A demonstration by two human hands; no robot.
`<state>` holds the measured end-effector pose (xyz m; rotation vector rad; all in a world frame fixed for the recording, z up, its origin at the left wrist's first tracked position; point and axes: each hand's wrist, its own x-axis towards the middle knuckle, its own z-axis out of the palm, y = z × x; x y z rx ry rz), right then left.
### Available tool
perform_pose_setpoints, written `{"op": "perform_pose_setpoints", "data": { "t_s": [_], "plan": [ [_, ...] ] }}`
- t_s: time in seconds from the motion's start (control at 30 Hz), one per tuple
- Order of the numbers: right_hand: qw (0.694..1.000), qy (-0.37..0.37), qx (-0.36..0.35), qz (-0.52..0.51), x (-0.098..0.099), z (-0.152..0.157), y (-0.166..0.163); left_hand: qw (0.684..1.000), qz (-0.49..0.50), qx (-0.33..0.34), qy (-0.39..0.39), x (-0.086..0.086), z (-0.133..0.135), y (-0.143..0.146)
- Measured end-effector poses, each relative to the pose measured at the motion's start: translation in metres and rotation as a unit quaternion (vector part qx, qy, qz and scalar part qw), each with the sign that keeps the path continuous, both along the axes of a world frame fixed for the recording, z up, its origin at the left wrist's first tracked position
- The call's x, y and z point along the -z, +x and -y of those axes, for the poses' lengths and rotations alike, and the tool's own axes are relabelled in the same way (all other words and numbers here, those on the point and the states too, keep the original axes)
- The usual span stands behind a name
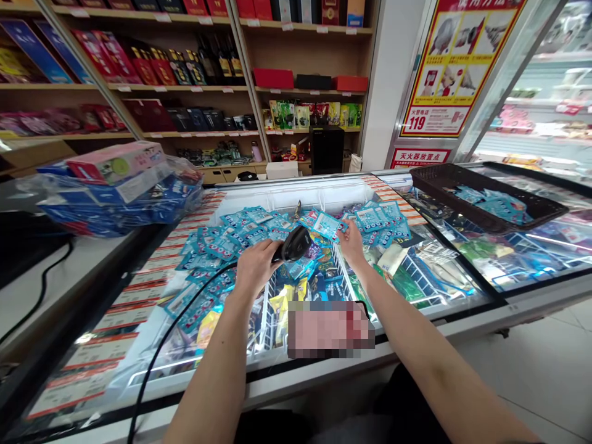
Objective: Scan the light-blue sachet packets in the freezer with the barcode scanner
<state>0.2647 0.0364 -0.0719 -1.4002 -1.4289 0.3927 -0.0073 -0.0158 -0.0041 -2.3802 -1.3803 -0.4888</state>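
Observation:
My left hand (pixel 255 266) is wrapped round a black handheld barcode scanner (pixel 296 243), its head tilted toward the right. A black cable runs from it down to the lower left. In my right hand (pixel 351 245) is a small blue packet (pixel 326 226), pinched at its right end, just beyond the scanner head. Many similar blue packets (pixel 250 231) are spread over the freezer's glass top to the left. More blue packets (pixel 382 219) lie in a group right of my right hand.
A chest freezer (pixel 272 385) with wire baskets of bagged goods spans the front. Plastic-wrapped boxes (pixel 124 191) stand at the left. A dark tray (pixel 539 216) with blue packets rests at the right. A blurred flat object (pixel 330 330) lies near the front edge. Stocked shelves (pixel 185 89) stand behind.

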Motion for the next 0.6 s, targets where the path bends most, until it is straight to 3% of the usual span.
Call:
{"op": "perform_pose_setpoints", "data": {
  "t_s": [0.6],
  "plan": [
    [1.0,-0.012,0.003,-0.009,-0.0056,0.0064,-0.0006,1.0,0.008,0.009,-0.008,0.0002,0.0028,0.0025]
  ]
}}
